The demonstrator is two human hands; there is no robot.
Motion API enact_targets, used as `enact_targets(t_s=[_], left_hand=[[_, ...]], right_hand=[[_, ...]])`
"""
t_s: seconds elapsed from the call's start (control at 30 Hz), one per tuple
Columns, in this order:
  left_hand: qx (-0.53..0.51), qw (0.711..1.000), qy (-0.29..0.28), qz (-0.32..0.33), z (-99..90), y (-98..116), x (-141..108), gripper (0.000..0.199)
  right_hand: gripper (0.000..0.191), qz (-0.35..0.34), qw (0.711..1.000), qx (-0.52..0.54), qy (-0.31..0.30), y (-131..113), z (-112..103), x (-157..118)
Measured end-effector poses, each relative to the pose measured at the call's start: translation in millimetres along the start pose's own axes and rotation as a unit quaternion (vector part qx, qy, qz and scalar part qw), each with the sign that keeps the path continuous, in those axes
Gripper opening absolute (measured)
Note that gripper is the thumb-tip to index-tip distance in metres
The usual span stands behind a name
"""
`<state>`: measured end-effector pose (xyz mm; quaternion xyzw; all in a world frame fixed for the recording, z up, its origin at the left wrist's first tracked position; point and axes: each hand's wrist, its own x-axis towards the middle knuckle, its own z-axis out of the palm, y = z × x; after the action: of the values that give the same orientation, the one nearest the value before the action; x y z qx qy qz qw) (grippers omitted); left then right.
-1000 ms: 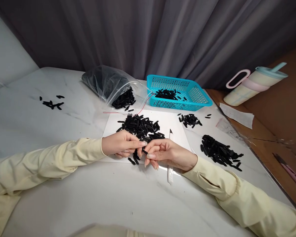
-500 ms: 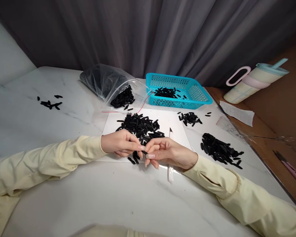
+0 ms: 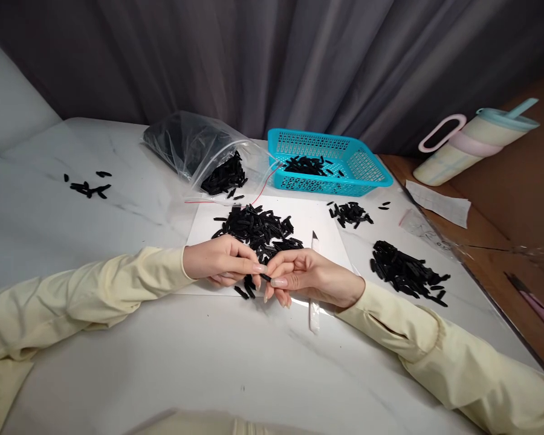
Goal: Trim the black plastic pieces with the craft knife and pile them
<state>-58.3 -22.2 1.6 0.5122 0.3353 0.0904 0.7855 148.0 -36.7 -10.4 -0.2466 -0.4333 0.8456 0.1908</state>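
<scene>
Between my two hands is one small, slim black piece (image 3: 265,277), its kind not clear at this size. My left hand (image 3: 224,260) pinches its left end with thumb and forefinger. The thumb and fingers of my right hand (image 3: 310,277) close on its right end. Just behind the fingers, a loose pile of similar black pieces (image 3: 254,223) lies on a white sheet (image 3: 329,226); my hands hide part of it. A white-handled knife-like tool with a dark tip (image 3: 315,241) lies partly under my right hand.
A clear zip bag (image 3: 176,145) spilling black pieces lies behind the sheet, beside a blue basket (image 3: 367,181) holding more. Further piles sit at right (image 3: 405,272), behind it (image 3: 351,213) and at far left (image 3: 90,188). A tumbler (image 3: 462,154) stands at the back right.
The view has shifted slightly. Both hands stay together on the black piece, with its middle showing a little more between the fingertips now.
</scene>
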Motion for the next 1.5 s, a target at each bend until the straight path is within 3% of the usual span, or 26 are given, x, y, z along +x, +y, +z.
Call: enact_targets(t_s=[1.5], left_hand=[[0.023,1.0,0.0,-0.006,-0.9,0.5,-0.6,0.024]], right_hand=[[0.02,0.003,1.0,0.01,-0.007,0.8,-3.0,0.4]])
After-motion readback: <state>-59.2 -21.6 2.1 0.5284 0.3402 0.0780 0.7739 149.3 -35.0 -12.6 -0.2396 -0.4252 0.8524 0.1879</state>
